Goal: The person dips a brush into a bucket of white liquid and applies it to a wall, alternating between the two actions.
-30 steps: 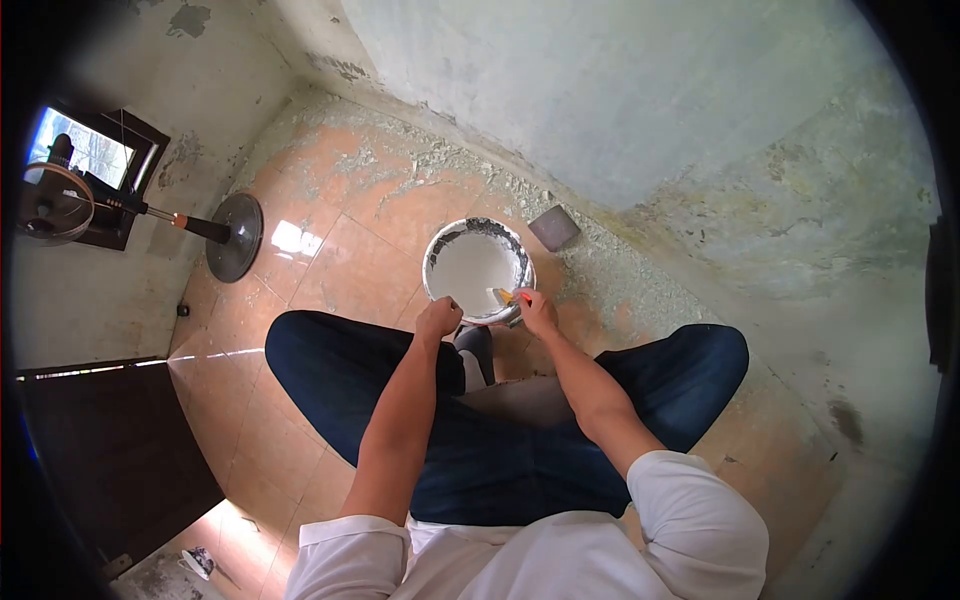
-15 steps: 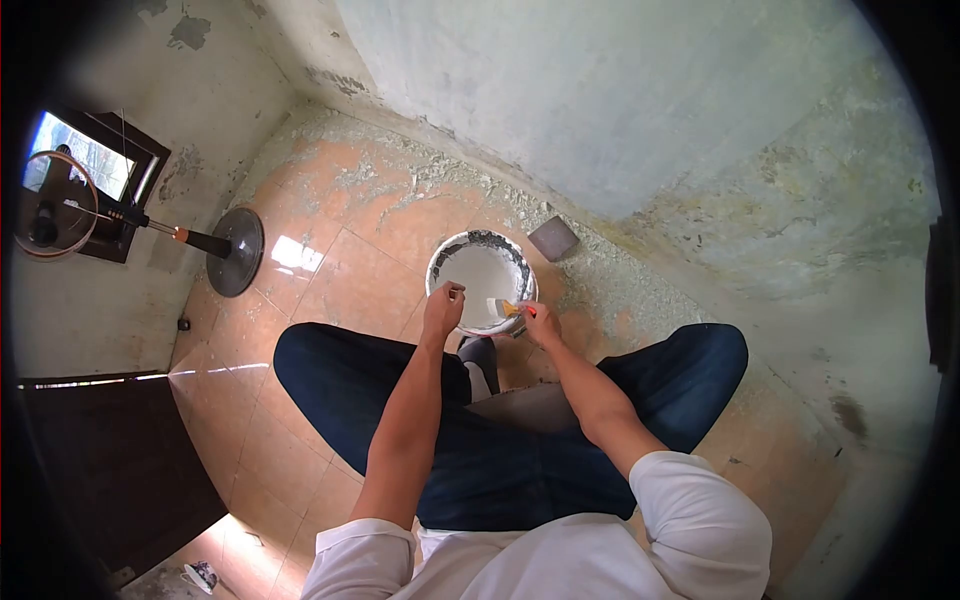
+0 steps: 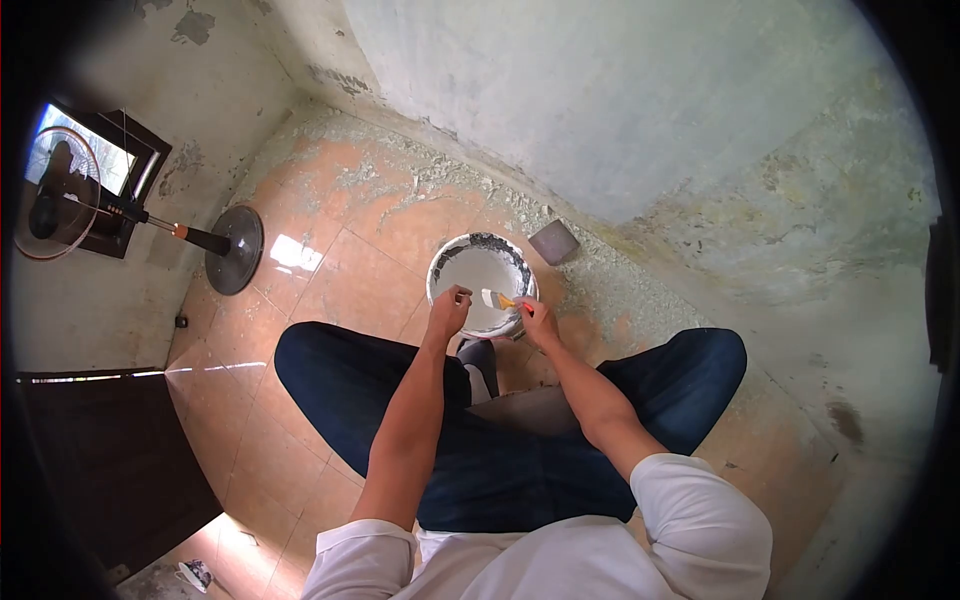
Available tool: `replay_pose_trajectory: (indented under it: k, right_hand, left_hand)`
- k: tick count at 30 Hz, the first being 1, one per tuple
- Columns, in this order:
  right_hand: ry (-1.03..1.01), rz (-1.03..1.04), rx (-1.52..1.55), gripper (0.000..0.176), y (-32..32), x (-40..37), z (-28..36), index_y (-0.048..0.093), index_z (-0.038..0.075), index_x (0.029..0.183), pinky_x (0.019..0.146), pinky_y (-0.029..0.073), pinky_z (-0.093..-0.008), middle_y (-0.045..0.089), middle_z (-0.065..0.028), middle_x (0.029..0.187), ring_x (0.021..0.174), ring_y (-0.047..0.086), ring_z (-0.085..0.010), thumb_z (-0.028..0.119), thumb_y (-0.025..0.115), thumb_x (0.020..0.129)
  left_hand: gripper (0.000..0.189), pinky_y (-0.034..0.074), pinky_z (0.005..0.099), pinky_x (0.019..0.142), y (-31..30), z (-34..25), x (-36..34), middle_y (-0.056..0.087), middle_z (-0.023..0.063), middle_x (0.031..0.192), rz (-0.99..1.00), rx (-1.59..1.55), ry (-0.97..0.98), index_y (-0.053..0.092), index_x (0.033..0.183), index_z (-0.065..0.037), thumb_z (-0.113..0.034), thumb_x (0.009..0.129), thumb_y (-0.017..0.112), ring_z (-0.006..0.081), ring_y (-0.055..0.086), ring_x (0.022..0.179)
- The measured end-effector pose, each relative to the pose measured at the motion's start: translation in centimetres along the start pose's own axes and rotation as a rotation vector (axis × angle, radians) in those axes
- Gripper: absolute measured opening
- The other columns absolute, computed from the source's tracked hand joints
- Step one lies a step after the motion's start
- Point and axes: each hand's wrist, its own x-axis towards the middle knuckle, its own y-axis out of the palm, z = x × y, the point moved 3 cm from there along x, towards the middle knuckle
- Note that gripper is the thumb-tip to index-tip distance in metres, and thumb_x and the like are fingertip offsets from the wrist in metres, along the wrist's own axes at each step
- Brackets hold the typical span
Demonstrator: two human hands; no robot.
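A round white bucket [image 3: 488, 241] holding whitish paint stands on the floor between my legs, dark patches showing around its inner rim. My right hand [image 3: 541, 325] is closed around the handle of a paintbrush [image 3: 505, 302], which has a yellow and red handle and pale bristles. The bristles point left over the bucket's opening. My left hand [image 3: 449, 308] is at the bucket's near left rim, its fingers curled in a pinch close to the bristles. Whatever lies between those fingers, if anything, is too small to make out.
A grey-brown square block [image 3: 554, 242] lies right of the bucket. Peeled paint flakes [image 3: 480, 185] line the foot of the stained wall [image 3: 640, 120]. A standing fan [image 3: 235, 250] is at the left, near a window. A dark door [image 3: 110, 470] is at lower left.
The paintbrush has shifted slightly left and up, its bristles now nearer my left hand. My left hand has moved slightly right. The fan head has turned a little.
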Motion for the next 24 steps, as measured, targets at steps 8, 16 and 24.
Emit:
replay_pose_trajectory:
  k: [8,16,24]
  right_hand:
    - [0.035,0.050,-0.045,0.032,-0.1,-0.1,-0.5,0.080,0.017,0.121,0.086,0.058,-0.0441,0.079,-0.0168,0.109,0.102,0.076,-0.0371,0.039,0.063,0.105]
    - [0.033,0.076,-0.085,0.032,-0.2,-0.2,0.4,0.079,0.019,0.121,0.086,0.058,-0.0478,0.079,-0.0174,0.108,0.101,0.075,-0.0393,0.040,0.061,0.105]
    - [0.036,0.031,-0.124,0.031,-0.8,0.2,0.2,0.078,0.019,0.121,0.086,0.058,-0.0496,0.078,-0.0179,0.107,0.100,0.074,-0.0413,0.040,0.061,0.105]
  left_hand:
    - [0.027,0.059,0.0448,0.087,0.2,0.2,-0.2,0.079,0.0217,0.097,0.022,0.007,0.007,0.076,0.111,0.000,-0.020,0.098,0.063,0.0366,0.078,0.093]
    - [0.029,0.060,0.0443,0.085,0.5,0.1,-0.3,0.079,0.0220,0.095,0.064,0.032,-0.004,0.077,0.112,0.000,-0.020,0.097,0.063,0.0359,0.078,0.092]
    - [0.053,0.065,0.0508,0.081,10.7,7.4,-3.2,0.065,0.0216,0.144,-0.115,-1.214,-1.053,0.057,0.148,-0.004,-0.034,0.106,0.047,0.0394,0.071,0.116]
